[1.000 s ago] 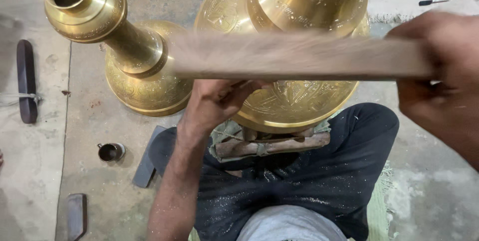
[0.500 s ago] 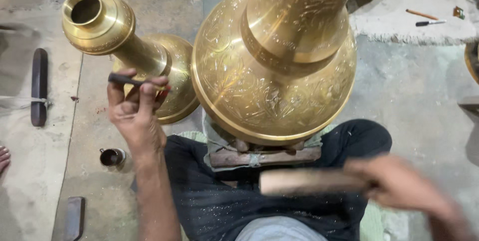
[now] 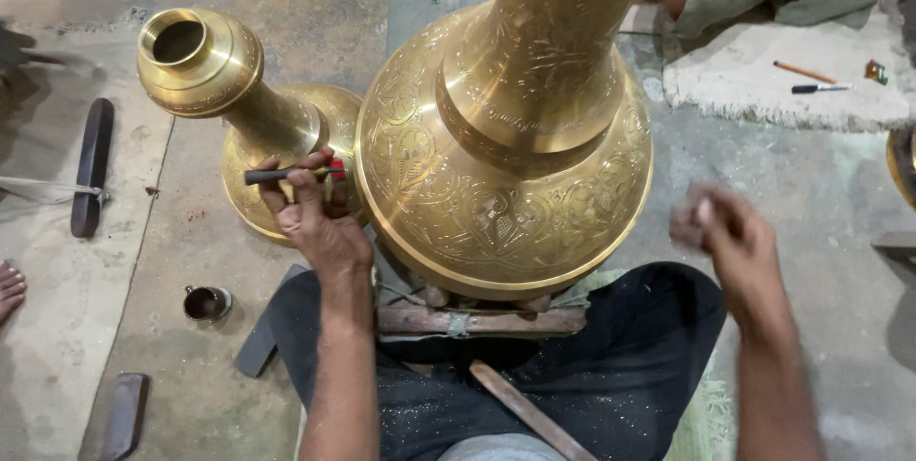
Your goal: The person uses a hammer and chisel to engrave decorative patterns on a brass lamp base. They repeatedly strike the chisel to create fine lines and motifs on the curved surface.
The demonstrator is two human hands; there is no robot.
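A large engraved brass vase (image 3: 506, 184) stands between my knees on a wooden block (image 3: 477, 320). My left hand (image 3: 310, 218) grips a short dark chisel (image 3: 277, 175) held level, its tip against the big vase's left flank. Just behind that hand stands a smaller brass vase (image 3: 205, 65). My right hand (image 3: 730, 237) hovers right of the big vase, blurred, fingers curled; whether it holds anything is unclear. A wooden stick (image 3: 525, 410) lies on my lap, out of either hand.
A small dark metal cup (image 3: 206, 303) sits on the floor at left. Dark flat bars lie at the left (image 3: 91, 165) and lower left (image 3: 119, 415). A pencil and a pen (image 3: 811, 79) rest on a mat at the upper right, beside another person.
The wooden stick has left my right hand and now lies on my lap. My left hand with the chisel stays at the vase's left side. The right hand rose to the vase's right.
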